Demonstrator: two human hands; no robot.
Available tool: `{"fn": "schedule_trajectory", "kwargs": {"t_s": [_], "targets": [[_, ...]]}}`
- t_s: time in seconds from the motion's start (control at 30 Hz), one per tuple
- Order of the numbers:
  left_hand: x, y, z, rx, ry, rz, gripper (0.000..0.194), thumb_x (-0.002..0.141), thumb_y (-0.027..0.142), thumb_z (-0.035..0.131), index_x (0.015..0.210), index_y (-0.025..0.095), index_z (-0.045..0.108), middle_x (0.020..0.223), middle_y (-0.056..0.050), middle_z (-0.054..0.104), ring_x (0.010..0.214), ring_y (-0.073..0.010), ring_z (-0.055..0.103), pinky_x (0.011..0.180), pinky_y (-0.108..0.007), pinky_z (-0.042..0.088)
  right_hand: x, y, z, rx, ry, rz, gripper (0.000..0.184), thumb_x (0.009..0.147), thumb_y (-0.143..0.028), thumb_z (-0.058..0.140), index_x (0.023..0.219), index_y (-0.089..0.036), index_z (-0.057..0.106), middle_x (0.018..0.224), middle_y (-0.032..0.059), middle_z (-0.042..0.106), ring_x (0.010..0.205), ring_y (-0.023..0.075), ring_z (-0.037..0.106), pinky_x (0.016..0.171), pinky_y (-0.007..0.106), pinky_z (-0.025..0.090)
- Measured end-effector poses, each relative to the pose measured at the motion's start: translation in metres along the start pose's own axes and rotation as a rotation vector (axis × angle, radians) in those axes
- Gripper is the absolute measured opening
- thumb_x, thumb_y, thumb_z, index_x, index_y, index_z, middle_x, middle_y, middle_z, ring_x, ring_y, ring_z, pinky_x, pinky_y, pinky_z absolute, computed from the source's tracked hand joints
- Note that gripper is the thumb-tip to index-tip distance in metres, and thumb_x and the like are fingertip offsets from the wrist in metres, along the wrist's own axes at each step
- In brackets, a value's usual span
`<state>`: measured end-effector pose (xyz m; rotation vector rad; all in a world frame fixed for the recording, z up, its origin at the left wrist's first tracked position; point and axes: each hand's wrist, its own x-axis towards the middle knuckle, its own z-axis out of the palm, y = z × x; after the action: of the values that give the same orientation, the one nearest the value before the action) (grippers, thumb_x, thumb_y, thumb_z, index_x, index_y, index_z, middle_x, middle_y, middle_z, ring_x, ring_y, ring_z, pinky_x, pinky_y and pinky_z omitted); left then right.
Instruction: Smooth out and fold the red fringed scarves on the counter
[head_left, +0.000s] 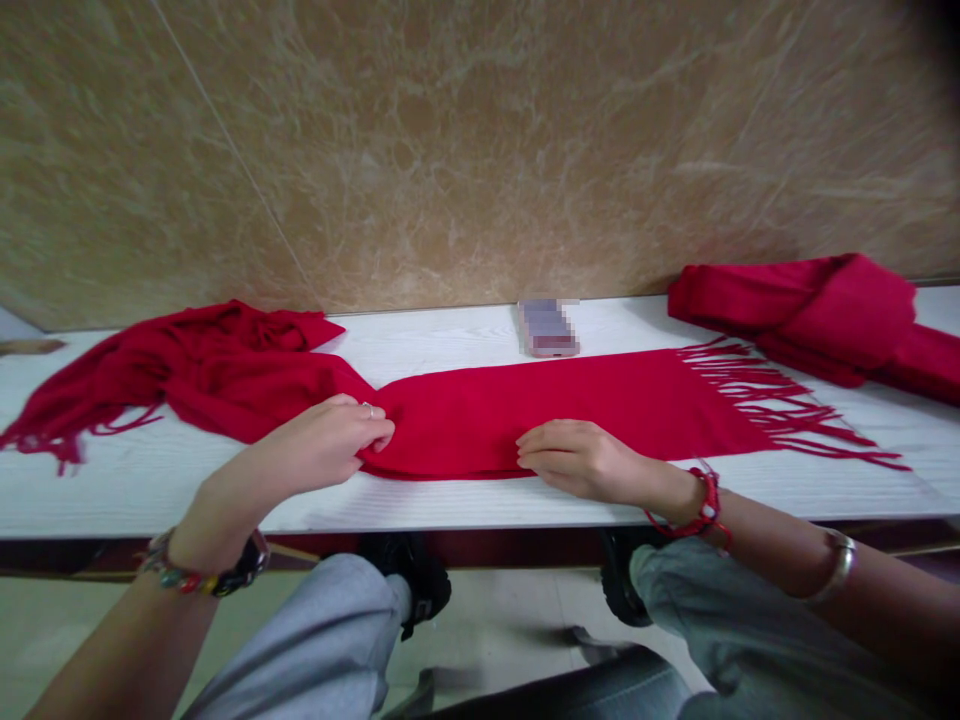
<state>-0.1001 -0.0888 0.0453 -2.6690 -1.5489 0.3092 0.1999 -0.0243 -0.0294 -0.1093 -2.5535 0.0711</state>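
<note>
A red fringed scarf lies lengthwise on the white table. Its right part is flat and smoothed, with the tassels spread to the right, while its left part is gathered and crumpled. My left hand, wearing a ring, has its fingers curled onto the cloth where the flat part narrows into the bunched part. At the front edge, the fingertips of my right hand are pressed together on the scarf, thumb hidden. Layers of cloth show along that front edge between my hands.
A phone lies behind the scarf, close to the marbled wall. Folded red cloth sits at the back right. The white table is narrow, its front edge just before my knees. Part of a dark seat shows below.
</note>
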Motion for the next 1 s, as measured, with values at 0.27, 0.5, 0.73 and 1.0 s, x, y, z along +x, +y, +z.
{"fn": "schedule_trajectory", "kwargs": {"t_s": [0.27,0.5,0.73,1.0], "targets": [[0.007,0.009,0.010,0.057,-0.205,-0.079,0.027,0.060,-0.003,0.037,0.068,0.019,0.049,0.072,-0.001,0.059,0.065,-0.0145,0.055,0.057,-0.024,0.039,0.005,-0.002,-0.002,-0.007,-0.113,-0.054,0.024,0.088,-0.016,0.039,0.090,-0.012,0.063,0.093,0.0101,0.065,0.091,0.0171,0.059,0.080,0.031,0.050],[0.000,0.002,-0.005,0.046,-0.095,-0.025,0.029,0.064,0.001,0.040,0.081,0.020,0.054,0.089,-0.002,0.061,0.082,-0.0169,0.056,0.073,-0.027,0.039,-0.001,0.002,-0.001,0.031,0.108,0.026,0.016,0.085,-0.015,0.046,0.091,-0.013,0.061,0.090,0.0089,0.065,0.092,0.0168,0.058,0.081,0.032,0.050],[0.007,0.020,0.006,0.069,-0.245,-0.067,0.037,0.061,-0.005,0.035,0.079,0.019,0.057,0.082,-0.003,0.062,0.076,-0.0169,0.057,0.066,-0.027,0.039,-0.002,0.001,-0.006,0.081,-0.169,-0.014,0.023,0.087,-0.017,0.040,0.094,-0.013,0.062,0.097,0.0098,0.063,0.097,0.0176,0.055,0.084,0.033,0.047],[0.002,0.026,-0.008,-0.034,-0.216,-0.031,0.027,0.070,0.008,0.047,0.091,0.020,0.058,0.093,-0.004,0.061,0.086,-0.0193,0.057,0.072,-0.029,0.043,0.000,0.000,-0.007,0.193,-0.155,0.018,0.023,0.086,-0.019,0.042,0.094,-0.014,0.063,0.097,0.0093,0.063,0.099,0.0168,0.055,0.087,0.033,0.045]]}}
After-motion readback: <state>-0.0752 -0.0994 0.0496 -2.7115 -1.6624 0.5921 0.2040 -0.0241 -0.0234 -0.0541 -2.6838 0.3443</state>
